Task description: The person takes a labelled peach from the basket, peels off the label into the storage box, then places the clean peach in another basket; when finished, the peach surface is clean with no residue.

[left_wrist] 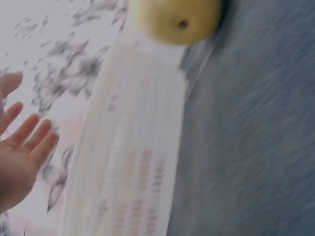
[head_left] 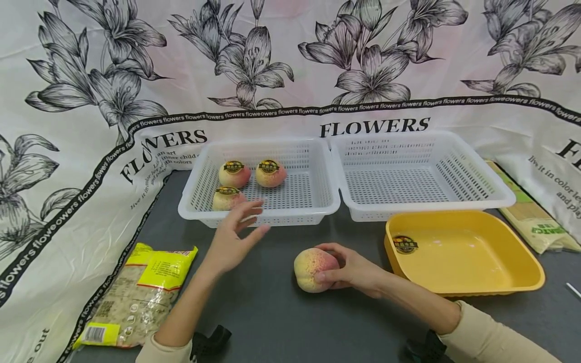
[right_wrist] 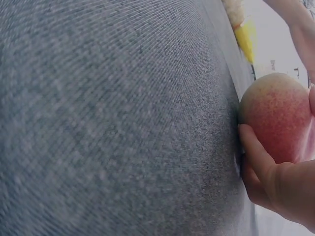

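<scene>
A pink-yellow peach [head_left: 310, 268] lies on the grey tabletop [head_left: 281, 312], and my right hand [head_left: 349, 269] grips it from the right side; the right wrist view shows the peach [right_wrist: 275, 115] against the mat with my fingers [right_wrist: 256, 155] curled under it. My left hand [head_left: 236, 234] hovers open, fingers spread, just in front of the left white basket [head_left: 195, 209], holding nothing. That basket holds three labelled peaches [head_left: 233, 174], [head_left: 270, 173], [head_left: 227, 198]. In the blurred left wrist view my left hand [left_wrist: 22, 157] is open beside the basket wall [left_wrist: 133, 162].
A second white basket [head_left: 422, 174] stands to the right, with a yellow tray [head_left: 463, 252] in front of it. A bag of grain [head_left: 136, 297] lies at the left, a noodle packet [head_left: 533, 219] at the far right. Flower-printed cloth [head_left: 68, 151] covers the back and left.
</scene>
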A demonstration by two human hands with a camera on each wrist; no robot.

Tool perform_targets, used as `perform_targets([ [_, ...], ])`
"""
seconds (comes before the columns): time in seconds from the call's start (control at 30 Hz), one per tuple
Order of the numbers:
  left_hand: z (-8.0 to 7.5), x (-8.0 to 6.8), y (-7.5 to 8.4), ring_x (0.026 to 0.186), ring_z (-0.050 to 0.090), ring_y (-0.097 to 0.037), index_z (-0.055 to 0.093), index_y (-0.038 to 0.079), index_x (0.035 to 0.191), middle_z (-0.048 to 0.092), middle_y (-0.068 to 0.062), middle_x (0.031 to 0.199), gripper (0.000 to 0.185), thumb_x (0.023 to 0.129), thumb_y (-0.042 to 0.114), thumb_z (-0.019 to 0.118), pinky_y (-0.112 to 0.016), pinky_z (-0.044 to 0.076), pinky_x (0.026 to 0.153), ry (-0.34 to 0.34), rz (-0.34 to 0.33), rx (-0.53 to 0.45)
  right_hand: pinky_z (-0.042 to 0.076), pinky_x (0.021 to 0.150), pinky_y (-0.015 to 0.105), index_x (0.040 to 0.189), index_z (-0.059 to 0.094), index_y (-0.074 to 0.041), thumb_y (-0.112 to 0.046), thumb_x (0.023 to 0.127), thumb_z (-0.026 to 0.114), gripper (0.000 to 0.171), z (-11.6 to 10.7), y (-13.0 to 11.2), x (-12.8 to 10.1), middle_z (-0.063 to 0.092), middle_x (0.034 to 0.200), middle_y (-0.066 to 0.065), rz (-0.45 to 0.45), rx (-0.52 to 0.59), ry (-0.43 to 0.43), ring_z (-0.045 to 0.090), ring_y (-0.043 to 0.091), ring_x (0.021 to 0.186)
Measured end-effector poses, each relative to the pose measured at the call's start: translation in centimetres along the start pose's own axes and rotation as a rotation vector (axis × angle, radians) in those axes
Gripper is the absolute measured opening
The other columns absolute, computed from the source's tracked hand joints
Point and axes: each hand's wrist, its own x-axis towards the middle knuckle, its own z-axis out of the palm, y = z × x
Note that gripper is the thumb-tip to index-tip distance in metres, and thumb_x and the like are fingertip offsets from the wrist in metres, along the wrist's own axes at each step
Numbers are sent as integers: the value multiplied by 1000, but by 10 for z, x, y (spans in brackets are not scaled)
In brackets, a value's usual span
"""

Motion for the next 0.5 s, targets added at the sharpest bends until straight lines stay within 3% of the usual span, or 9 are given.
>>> perform_targets([
  [0.1, -17, 6, 0, 112, 54, -26, 55, -3, 127, 57, -15, 122, 43, 86, -3, 66, -38, 42, 97, 200, 45, 38, 51, 82, 42, 140, 35, -2, -19, 83, 76, 72, 0, 1, 0, 50, 121, 19, -4, 7, 2, 54, 28, 99],
  [0.2, -36, 11, -7, 109, 53, -22, 59, -2, 123, 59, -15, 117, 36, 89, 4, 66, -37, 40, 98, 419, 29, 142, 51, 82, 42, 140, 36, -2, -18, 83, 76, 72, 0, 1, -1, 50, 120, 19, -9, 14, 1, 54, 28, 98],
  [0.33, -61, 13, -25, 115, 48, -23, 60, 1, 124, 54, -14, 122, 35, 91, 15, 63, -39, 37, 100, 635, -125, 244, 51, 82, 42, 140, 37, -3, -18, 83, 76, 71, 0, 1, -1, 50, 120, 19, -9, 19, 0, 55, 28, 98],
  [0.4, -70, 11, -34, 118, 44, -26, 59, 4, 126, 50, -12, 127, 38, 93, 20, 62, -40, 35, 99, 684, -237, 245, 51, 81, 42, 140, 37, -3, -18, 83, 76, 71, 0, 1, -1, 50, 120, 19, -8, 19, 3, 55, 28, 97],
  [0.5, -78, 6, -46, 126, 39, -25, 56, 9, 133, 45, -10, 136, 43, 94, 28, 59, -40, 35, 100, 703, -405, 196, 51, 82, 42, 140, 37, -3, -18, 83, 76, 71, 1, 1, -1, 50, 120, 19, -8, 21, 4, 55, 28, 98],
])
